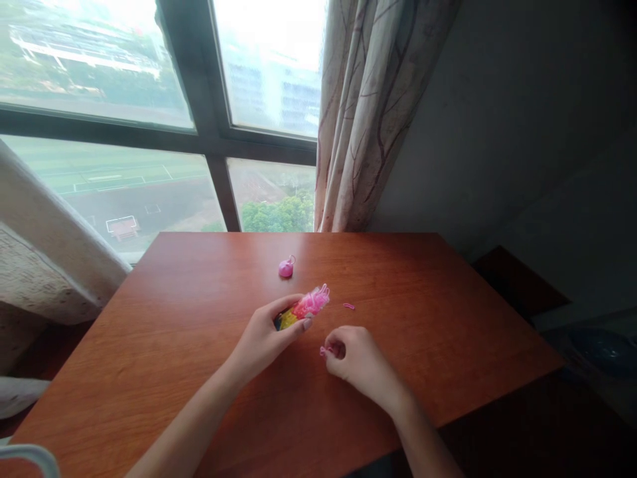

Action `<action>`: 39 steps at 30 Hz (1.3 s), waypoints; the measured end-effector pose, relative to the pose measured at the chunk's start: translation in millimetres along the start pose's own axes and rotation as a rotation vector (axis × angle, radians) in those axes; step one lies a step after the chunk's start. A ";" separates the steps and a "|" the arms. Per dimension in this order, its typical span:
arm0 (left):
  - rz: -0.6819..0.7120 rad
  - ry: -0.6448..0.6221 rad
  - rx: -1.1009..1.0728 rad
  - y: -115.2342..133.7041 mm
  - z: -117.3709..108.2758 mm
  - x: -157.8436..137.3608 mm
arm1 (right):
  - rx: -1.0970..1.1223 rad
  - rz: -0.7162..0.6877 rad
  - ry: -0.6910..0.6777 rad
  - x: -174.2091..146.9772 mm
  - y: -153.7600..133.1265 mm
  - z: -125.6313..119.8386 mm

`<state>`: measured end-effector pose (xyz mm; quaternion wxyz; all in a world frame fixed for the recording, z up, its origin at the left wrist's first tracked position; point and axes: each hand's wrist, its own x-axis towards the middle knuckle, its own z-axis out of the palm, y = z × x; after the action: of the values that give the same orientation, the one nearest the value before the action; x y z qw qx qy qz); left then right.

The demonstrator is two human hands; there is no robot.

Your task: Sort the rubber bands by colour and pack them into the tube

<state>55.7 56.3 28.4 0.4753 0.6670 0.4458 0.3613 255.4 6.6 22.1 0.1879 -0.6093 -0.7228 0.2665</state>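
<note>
My left hand (269, 330) is wrapped round a small clear container of colourful rubber bands (302, 309), tilted with its mouth up to the right. Pink bands stick out at that end, with red, yellow and darker ones lower down. Just above the table, my right hand (359, 362) pinches a pink rubber band (323, 351) between thumb and fingers; whether it is one or more I cannot tell. A pink cap with a loop (285, 268) rests on the table beyond my left hand. One loose pink band (349, 306) lies beyond my right hand.
The brown wooden table (438, 299) reaches back to a window (269, 192) with a dark frame. A patterned curtain (348, 133) hangs behind it, and another curtain (74, 232) is at the left. A pale curved bar (30, 453) shows at the lower left.
</note>
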 end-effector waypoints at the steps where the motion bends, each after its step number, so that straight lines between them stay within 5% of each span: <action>1: -0.002 0.001 0.002 0.1 0.1 0.0 | 0.001 -0.008 0.032 3.5 5.7 -4.6; 7: -0.017 -0.009 0.023 0.7 -0.6 -0.1 | -0.168 0.021 0.219 35.6 41.3 -22.5; 27: -0.016 -0.020 0.027 0.7 1.1 -0.5 | -0.233 0.160 0.145 62.4 58.3 -26.2; 35: 0.020 -0.053 0.031 -2.3 3.7 -1.5 | 0.089 0.081 0.085 52.4 46.7 -33.0; 39: 0.047 -0.073 0.039 -3.5 5.7 -1.8 | 0.574 -0.009 0.034 42.4 26.6 -43.6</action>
<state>59.4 53.3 23.3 0.4695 0.6992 0.4194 0.3388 294.2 58.1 37.9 0.3661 -0.5325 -0.6172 0.4489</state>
